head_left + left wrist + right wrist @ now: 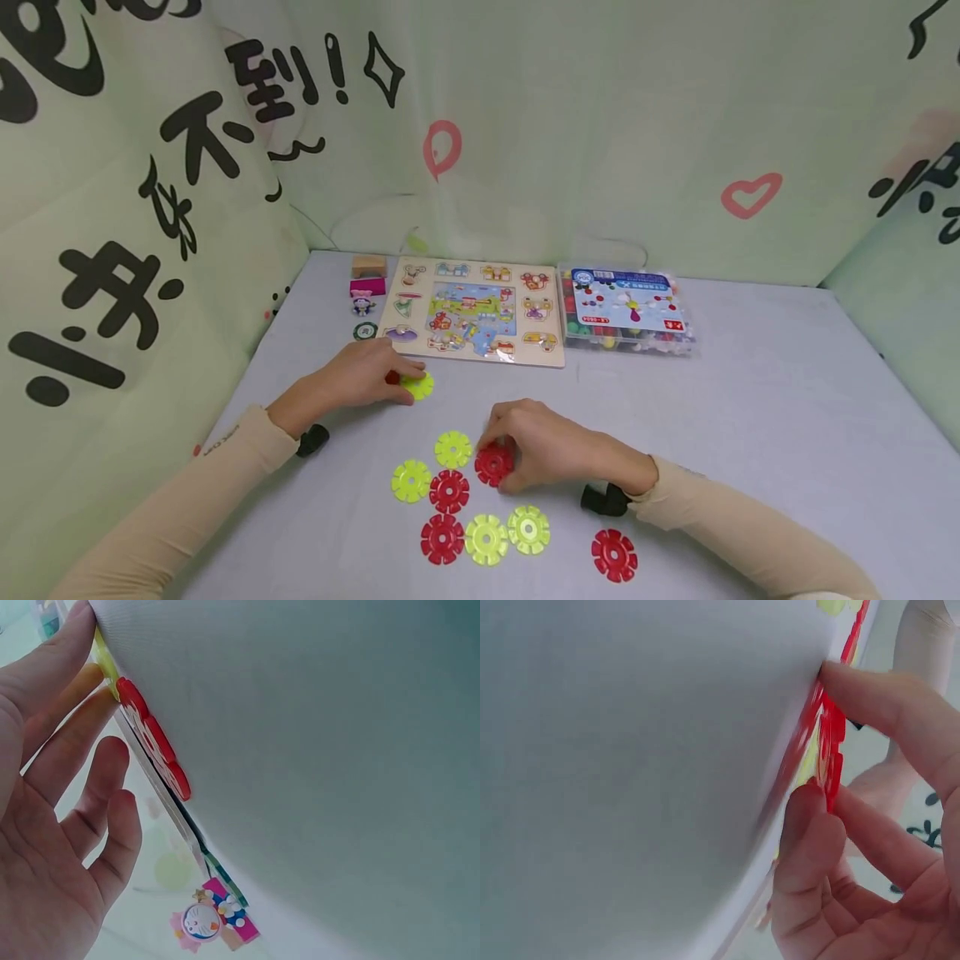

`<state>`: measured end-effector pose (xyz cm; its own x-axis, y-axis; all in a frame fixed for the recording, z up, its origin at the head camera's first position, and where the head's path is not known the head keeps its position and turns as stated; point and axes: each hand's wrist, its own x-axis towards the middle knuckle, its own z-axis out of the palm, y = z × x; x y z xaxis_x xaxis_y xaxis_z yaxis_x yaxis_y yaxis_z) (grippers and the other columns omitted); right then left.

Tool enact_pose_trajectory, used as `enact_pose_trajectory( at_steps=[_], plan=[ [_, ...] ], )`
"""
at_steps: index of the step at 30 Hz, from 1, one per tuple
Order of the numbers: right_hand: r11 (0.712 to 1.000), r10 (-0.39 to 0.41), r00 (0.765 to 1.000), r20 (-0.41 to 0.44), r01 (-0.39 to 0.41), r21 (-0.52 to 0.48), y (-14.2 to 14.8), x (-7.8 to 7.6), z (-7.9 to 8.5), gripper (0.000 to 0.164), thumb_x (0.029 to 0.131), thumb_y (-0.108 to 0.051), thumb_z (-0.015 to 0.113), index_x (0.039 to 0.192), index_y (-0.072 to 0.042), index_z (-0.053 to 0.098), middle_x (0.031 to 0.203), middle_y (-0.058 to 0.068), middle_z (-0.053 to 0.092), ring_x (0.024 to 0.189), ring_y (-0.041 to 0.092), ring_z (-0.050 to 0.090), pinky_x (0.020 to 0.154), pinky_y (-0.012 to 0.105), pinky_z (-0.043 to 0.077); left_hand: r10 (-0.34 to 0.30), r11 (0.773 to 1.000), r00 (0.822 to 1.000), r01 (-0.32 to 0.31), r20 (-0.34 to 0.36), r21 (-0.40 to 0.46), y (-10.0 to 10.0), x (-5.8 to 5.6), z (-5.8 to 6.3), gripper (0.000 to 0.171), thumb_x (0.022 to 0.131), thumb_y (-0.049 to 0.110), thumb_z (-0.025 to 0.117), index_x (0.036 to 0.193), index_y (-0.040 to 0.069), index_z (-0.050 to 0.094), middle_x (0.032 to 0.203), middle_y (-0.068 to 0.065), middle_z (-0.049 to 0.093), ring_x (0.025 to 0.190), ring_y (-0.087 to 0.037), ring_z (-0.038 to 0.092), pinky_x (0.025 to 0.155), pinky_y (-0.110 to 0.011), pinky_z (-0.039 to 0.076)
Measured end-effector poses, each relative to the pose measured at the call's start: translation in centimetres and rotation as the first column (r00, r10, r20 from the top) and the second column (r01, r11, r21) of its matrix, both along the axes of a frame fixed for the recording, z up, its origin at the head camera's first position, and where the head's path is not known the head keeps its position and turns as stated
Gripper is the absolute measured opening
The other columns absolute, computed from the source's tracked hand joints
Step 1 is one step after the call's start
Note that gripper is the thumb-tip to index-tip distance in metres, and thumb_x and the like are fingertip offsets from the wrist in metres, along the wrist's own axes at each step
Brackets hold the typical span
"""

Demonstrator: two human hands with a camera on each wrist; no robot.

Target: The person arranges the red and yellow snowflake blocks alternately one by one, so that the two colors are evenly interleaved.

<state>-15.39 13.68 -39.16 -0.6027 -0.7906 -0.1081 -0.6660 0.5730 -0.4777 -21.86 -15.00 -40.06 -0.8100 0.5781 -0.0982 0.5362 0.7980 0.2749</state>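
My left hand holds a yellow-green interlocking disc by its edges, between thumb and fingers, flat on the table. In the left wrist view, a red disc lies just past that disc, close to the fingertips. On the right, my other hand grips a notched red disc with thumb and fingers around its rim. The right wrist view has this red disc slightly raised off the tabletop. Left of it lie yellow-green discs and red discs, some touching each other.
Another red disc lies alone at the near right. Along the back are a wooden picture puzzle board, a clear plastic box with a blue label, and wooden blocks beside a small cartoon figure. Printed curtains surround the table.
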Motion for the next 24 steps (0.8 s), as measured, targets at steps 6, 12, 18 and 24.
enact_pose_trajectory(
  at_steps=[6,12,18,24],
  plan=[
    [0.999,-0.034,0.997,-0.064,0.032,-0.032,-0.4,-2.4,0.0,0.037,0.069,-0.028,0.083,0.103,-0.019,0.073,0.088,-0.009,0.064,0.074,0.007,0.054,0.060,0.018,0.045,0.011,1.000,1.000,-0.010,0.005,-0.008,-0.1,0.0,0.1,0.045,0.075,0.046,0.075,0.118,0.034,0.066,0.126,0.016,0.062,0.078,-0.012,0.042,0.062,-0.027,0.030],
    [0.994,-0.094,0.991,-0.098,0.088,-0.060,-1.9,-5.3,0.4,0.038,0.070,-0.023,0.083,0.106,-0.015,0.074,0.093,-0.006,0.067,0.078,0.008,0.054,0.066,0.021,0.046,0.013,1.000,1.000,-0.012,0.012,-0.012,0.0,0.0,0.2,0.046,0.075,0.046,0.075,0.118,0.034,0.066,0.127,0.016,0.061,0.081,-0.011,0.043,0.063,-0.027,0.032],
    [0.977,-0.156,0.988,-0.021,0.151,-0.151,-4.1,-7.6,-0.2,0.042,0.071,-0.022,0.083,0.110,-0.010,0.072,0.096,-0.001,0.066,0.080,0.011,0.056,0.067,0.023,0.048,-0.005,1.000,1.000,0.005,0.012,-0.013,0.0,-0.2,0.3,0.046,0.075,0.045,0.075,0.119,0.033,0.066,0.127,0.014,0.062,0.081,-0.010,0.044,0.064,-0.026,0.033],
    [0.991,-0.131,0.988,-0.081,0.128,-0.042,-5.3,-8.0,-0.6,0.040,0.074,-0.028,0.081,0.110,-0.012,0.072,0.093,-0.001,0.065,0.080,0.011,0.052,0.066,0.024,0.044,-0.023,1.000,1.000,0.023,0.013,-0.009,0.0,-0.1,0.3,0.045,0.076,0.044,0.075,0.118,0.031,0.067,0.128,0.012,0.062,0.087,-0.012,0.045,0.067,-0.027,0.035]
  ],
)
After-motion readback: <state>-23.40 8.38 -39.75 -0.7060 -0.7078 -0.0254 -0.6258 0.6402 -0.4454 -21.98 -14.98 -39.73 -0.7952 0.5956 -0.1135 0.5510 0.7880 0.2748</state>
